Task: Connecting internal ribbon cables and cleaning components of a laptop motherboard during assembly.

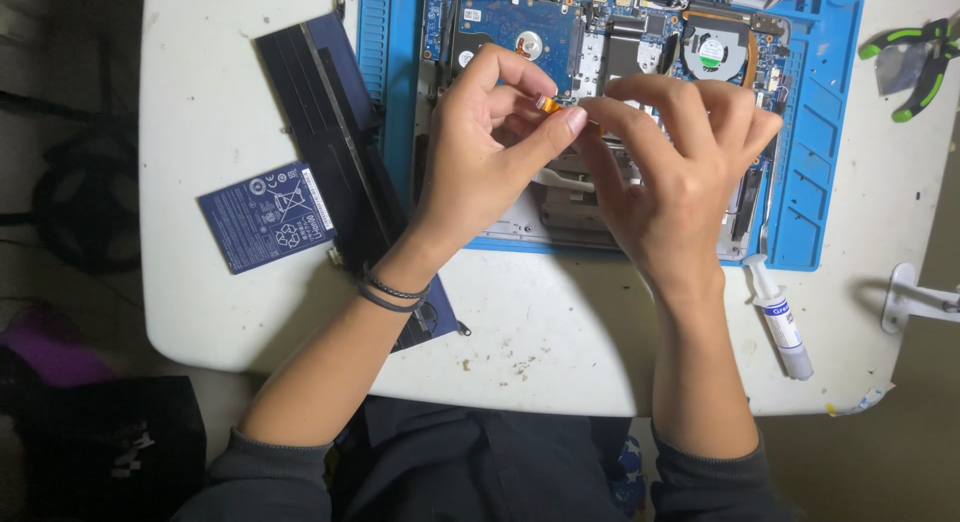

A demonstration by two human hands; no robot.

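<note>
small orange strip pinched over opened laptop

at the frame's upper centre, a small orange flat strip [549, 105] is pinched between the left hand [480, 152] and right hand [670, 172], both closed on it, above an opened laptop with exposed blue circuit board [600, 42]. a long dark battery pack [330, 132] lies at the left on the white surface [200, 102].

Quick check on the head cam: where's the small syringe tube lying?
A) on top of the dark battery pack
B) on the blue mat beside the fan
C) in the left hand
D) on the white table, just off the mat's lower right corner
D: the syringe tube lies on the white table, just past the lower right corner of the blue mat, clear of the right hand.
</note>
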